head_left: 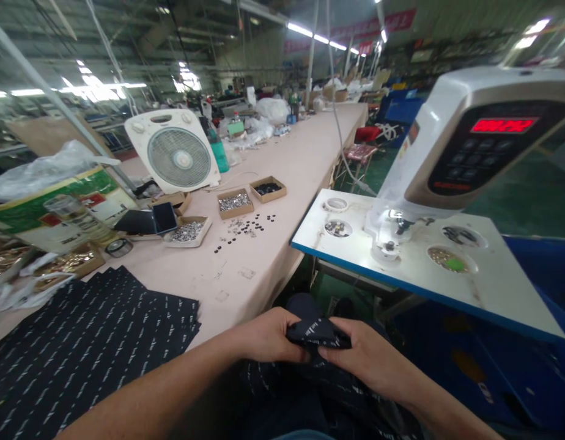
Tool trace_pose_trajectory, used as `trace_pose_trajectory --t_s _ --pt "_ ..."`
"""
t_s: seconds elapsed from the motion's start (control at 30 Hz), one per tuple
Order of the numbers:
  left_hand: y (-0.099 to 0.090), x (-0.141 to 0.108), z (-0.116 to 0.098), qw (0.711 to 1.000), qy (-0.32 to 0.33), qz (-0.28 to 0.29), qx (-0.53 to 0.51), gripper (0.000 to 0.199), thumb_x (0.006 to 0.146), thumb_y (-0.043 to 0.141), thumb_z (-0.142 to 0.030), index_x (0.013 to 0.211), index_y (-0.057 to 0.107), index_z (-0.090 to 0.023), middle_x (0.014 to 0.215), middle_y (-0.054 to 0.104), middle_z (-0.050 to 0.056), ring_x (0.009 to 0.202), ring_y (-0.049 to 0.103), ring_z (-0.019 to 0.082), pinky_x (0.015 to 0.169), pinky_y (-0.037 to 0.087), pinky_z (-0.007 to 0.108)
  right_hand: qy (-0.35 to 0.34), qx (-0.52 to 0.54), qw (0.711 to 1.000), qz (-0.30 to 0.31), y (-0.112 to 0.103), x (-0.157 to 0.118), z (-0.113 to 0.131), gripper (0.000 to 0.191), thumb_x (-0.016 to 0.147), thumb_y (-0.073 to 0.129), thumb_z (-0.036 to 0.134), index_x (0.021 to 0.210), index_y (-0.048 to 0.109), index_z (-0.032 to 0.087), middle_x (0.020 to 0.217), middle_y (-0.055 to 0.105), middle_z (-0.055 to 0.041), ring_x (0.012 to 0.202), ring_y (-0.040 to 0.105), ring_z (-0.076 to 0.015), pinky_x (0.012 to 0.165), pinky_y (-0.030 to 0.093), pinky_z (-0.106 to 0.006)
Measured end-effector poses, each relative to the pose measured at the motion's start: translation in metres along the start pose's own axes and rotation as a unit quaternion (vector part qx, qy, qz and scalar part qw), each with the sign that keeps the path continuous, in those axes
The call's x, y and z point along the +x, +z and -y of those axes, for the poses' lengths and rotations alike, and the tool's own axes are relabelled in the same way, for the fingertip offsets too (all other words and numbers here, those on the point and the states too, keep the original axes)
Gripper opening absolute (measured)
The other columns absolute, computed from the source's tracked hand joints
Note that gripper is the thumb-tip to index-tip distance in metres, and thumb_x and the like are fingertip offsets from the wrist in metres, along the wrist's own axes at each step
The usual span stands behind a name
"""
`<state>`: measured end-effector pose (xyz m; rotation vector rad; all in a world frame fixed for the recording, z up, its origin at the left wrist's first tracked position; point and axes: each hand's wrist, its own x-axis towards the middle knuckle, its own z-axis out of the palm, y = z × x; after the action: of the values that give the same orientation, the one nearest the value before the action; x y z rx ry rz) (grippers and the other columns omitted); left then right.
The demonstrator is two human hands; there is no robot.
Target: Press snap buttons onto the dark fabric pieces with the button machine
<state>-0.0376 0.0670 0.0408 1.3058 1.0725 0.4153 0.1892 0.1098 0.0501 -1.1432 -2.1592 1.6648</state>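
Both hands pinch one piece of black fabric (pixel 317 331) with white printed lettering, held folded above my lap. My left hand (pixel 271 336) grips its left end between thumb and fingers. At the right end, my right hand (pixel 367 351) closes on the same fold. The rest of the fabric hangs down below into shadow, so its full shape is hidden. To the right stands a snap-fastening machine (pixel 447 146) with a red lit display, its pressing head over a white worktop (pixel 502 287).
Matching black printed fabric (pixel 112 342) lies stacked at the table's left. Boxes of metal parts (pixel 235 203) and black parts (pixel 268 189) sit farther back, with loose pieces (pixel 250 226) scattered nearby. A white box fan (pixel 175 153) stands behind. A gap separates the table from the machine.
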Motion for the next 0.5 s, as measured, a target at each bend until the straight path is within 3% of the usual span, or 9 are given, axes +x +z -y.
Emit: trace_pose_trajectory --t_s 0.13,0.23,0.3,0.4,0.5 --pt "0.007 -0.005 0.008 0.996 0.061 -0.046 0.037 0.015 0.072 0.062 -0.023 0.068 0.049 -0.017 0.065 0.041 -0.005 0.059 0.038 0.007 0.050 0.029 0.020 -0.003 -0.063 0.997 0.040 -0.015 0.001 0.004 0.021 0.080 0.068 0.039 0.088 0.070 0.020 0.086 0.071 -0.0023 0.082 0.063 -0.0237 0.068 0.046 -0.028" --pt "0.013 -0.005 0.021 0.986 0.097 -0.080 0.107 0.016 0.070 0.062 -0.021 0.066 0.047 -0.018 0.062 0.041 -0.006 0.056 0.039 0.008 0.049 0.028 0.021 -0.024 -0.045 0.996 0.077 -0.034 0.009 0.014 0.041 0.075 0.074 0.041 0.112 0.070 0.024 0.105 0.074 -0.0046 0.099 0.065 -0.0280 0.087 0.049 -0.034" --pt "0.017 0.002 0.034 0.977 0.115 -0.091 0.155 0.017 0.069 0.065 -0.023 0.067 0.049 -0.019 0.061 0.045 -0.006 0.055 0.042 0.008 0.049 0.028 0.022 -0.035 -0.019 0.997 0.068 -0.042 0.020 0.025 0.049 0.075 0.074 0.041 0.120 0.067 0.023 0.114 0.073 -0.0073 0.107 0.064 -0.0298 0.096 0.048 -0.037" --pt "0.021 0.024 0.057 0.965 0.161 -0.076 0.195 0.017 0.073 0.069 -0.031 0.074 0.055 -0.021 0.071 0.056 -0.003 0.064 0.052 0.012 0.057 0.033 0.025 -0.032 -0.022 0.999 0.029 -0.038 0.048 0.047 0.036 0.080 0.069 0.042 0.111 0.071 0.023 0.104 0.075 -0.0071 0.098 0.066 -0.0272 0.088 0.050 -0.035" --pt "0.021 0.046 0.071 0.964 0.165 -0.040 0.204 0.010 0.080 0.065 -0.034 0.080 0.060 -0.025 0.082 0.062 0.002 0.076 0.059 0.018 0.060 0.036 0.029 -0.043 -0.056 0.997 0.024 -0.016 0.087 0.069 0.022 0.083 0.066 0.038 0.096 0.074 0.022 0.086 0.074 -0.0033 0.080 0.065 -0.0217 0.071 0.048 -0.030"
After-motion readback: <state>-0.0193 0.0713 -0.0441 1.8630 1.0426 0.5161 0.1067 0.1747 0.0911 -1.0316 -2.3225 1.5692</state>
